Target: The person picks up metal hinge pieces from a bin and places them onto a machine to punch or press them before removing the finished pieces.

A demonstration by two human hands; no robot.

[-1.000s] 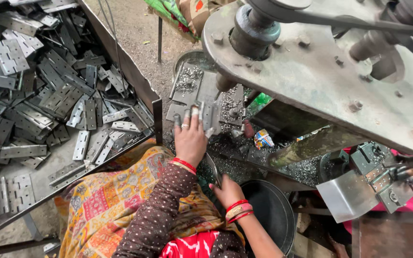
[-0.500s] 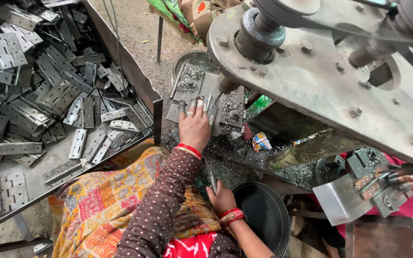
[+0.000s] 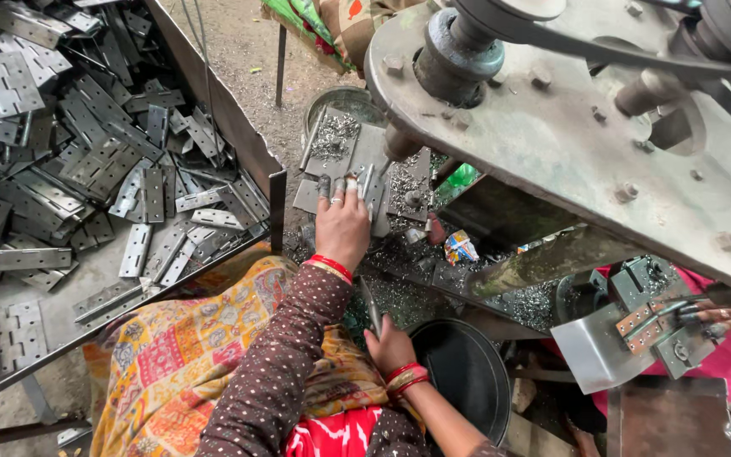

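Under the drill spindle point(image 3: 401, 144) my left hand point(image 3: 342, 222) presses a hinge plate point(image 3: 371, 190) flat with spread fingers, my right hand point(image 3: 389, 345) grips a lever point(image 3: 370, 306); fingertips that close risk the bit.

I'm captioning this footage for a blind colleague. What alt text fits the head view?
A person's left hand presses a metal hinge plate under a drill spindle, while the right hand holds a thin lever. A tray of hinges lies on the left.

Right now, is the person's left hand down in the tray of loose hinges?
No, the left hand rests on a metal piece under the drill spindle, apart from the tray of hinges on the left.
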